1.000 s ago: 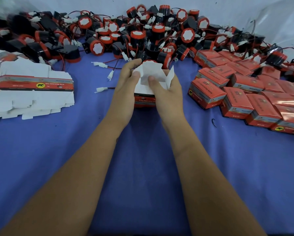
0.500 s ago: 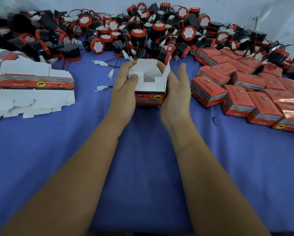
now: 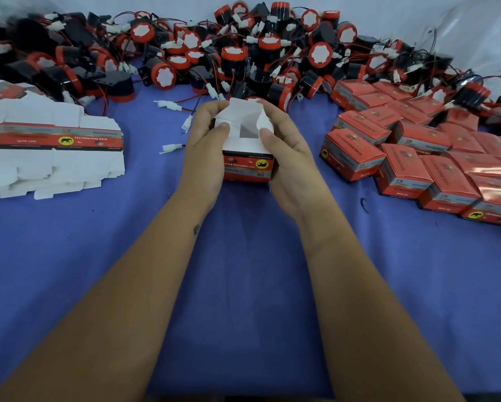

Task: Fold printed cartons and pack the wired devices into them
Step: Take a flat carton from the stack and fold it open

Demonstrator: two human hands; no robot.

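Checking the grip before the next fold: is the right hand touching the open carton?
Touching. The head view shows the right hand wrapped round the open carton's side, its thumb pressed on a white flap.

Blue cloth [image 3: 243, 285] across the table, pale wall [image 3: 388, 13] behind, clear plastic sheet [image 3: 475, 33] at far right

Both forearms are bare from the bottom edge of the view up to the wrists, with no sleeve showing. The left hand [image 3: 204, 146], toward 11 o'clock from the middle of the view, and the right hand [image 3: 290, 161], toward 1 o'clock, show no glove. A small dark mark [image 3: 196, 229] sits on the left forearm just below the wrist; its shape is too small to tell.
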